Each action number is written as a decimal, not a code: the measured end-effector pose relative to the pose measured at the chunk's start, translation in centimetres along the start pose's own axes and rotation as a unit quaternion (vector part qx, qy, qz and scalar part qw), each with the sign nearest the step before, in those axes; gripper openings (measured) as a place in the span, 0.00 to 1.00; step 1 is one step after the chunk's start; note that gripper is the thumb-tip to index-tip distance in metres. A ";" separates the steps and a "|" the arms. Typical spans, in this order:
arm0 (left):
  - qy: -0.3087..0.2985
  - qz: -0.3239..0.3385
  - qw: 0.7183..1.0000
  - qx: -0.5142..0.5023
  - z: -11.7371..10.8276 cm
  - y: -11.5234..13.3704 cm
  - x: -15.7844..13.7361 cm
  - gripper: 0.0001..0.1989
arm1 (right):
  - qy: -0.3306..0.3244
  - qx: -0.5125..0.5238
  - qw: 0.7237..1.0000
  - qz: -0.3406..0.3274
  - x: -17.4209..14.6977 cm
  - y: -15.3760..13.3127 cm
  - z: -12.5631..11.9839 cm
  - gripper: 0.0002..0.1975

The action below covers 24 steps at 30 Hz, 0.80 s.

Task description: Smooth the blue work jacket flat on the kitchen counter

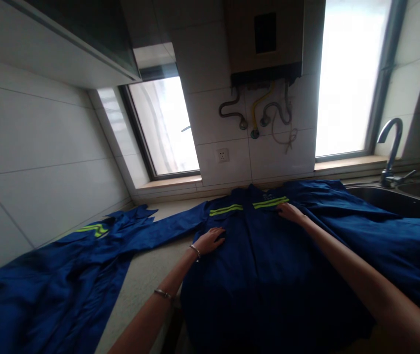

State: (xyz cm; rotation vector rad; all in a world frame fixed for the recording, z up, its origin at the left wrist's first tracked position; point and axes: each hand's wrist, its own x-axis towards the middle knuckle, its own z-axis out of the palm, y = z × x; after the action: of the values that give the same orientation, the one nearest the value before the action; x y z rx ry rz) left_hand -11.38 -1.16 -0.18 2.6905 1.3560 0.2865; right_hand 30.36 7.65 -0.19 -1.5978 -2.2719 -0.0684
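Head view: left hand (210, 240) and right hand (290, 213) press flat on blue jacket (269, 255).

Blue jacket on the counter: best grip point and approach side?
Probably the two shoulders of the jacket, just outside the yellow stripes, pinched from above. It lies flat, front up, collar toward the wall; the left hand and right hand rest open on its chest.

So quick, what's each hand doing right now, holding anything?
Left hand: open, flat on the blue work jacket, gripping nothing.
Right hand: open, fingers resting on the jacket near its reflective stripe.
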 end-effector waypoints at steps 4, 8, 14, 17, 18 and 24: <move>0.014 0.004 1.000 0.019 0.2 -0.1 0.1 0.23 | 0.021 -0.008 0.999 0.039 0.6 1.0 1.5 0.15; 0.026 0.009 0.999 0.023 0.6 -0.1 0.0 0.22 | 0.051 0.000 0.997 0.065 0.9 1.9 2.8 0.15; 0.027 0.006 0.999 0.029 0.7 -0.2 0.1 0.22 | 0.056 0.013 0.997 0.041 1.2 2.6 3.5 0.16; 0.021 -0.003 0.999 0.037 0.9 -0.3 0.3 0.23 | 0.054 0.010 0.998 0.030 1.1 2.5 3.5 0.16; 0.019 -0.006 0.999 0.040 0.9 -0.3 0.4 0.23 | 0.052 0.008 0.998 0.026 1.1 2.5 3.5 0.15; 0.016 -0.013 0.999 0.044 1.3 -0.5 0.6 0.23 | 0.034 -0.015 0.999 -0.004 0.6 1.7 3.0 0.14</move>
State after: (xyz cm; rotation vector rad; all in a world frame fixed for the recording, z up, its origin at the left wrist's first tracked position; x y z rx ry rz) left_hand -11.16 -0.41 -1.48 2.7480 1.4462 0.2752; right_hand 30.98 9.52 -3.09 -1.5770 -2.2355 -0.1576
